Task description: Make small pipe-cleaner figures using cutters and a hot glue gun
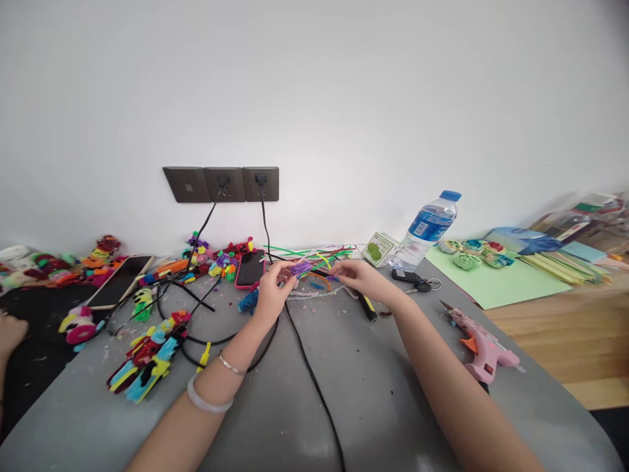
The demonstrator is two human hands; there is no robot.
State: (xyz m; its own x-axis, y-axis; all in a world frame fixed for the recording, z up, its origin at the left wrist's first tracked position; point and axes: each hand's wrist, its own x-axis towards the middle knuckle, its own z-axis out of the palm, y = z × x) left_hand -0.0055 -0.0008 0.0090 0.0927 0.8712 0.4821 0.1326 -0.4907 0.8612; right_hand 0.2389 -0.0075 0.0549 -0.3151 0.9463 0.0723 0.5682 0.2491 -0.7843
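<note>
My left hand (pixel 276 288) is closed, its thumb and fingers pinching a purple pipe cleaner piece (pixel 301 268) above the grey table (pixel 383 406). A little to the right, the fingertips of my right hand (pixel 361 278) are closed on a purple end; whether it belongs to the same pipe cleaner I cannot tell. Behind both hands lies a loose bunch of pipe cleaners (pixel 289 252) in green, white, red and brown. Near my left wrist rests a blue fuzzy piece (pixel 248 301). A pink-cased phone (pixel 250 268) lies just behind my left hand.
Black cables (pixel 307 373) run across the table from wall sockets (pixel 221 184). At right are a water bottle (pixel 426 226), a green box (pixel 380 250), car keys (pixel 417 279), pliers (pixel 366 307) and a pink glue gun (pixel 484 347). Fuzzy figures (pixel 147 357) lie left; another person's hand (pixel 10 333) shows there.
</note>
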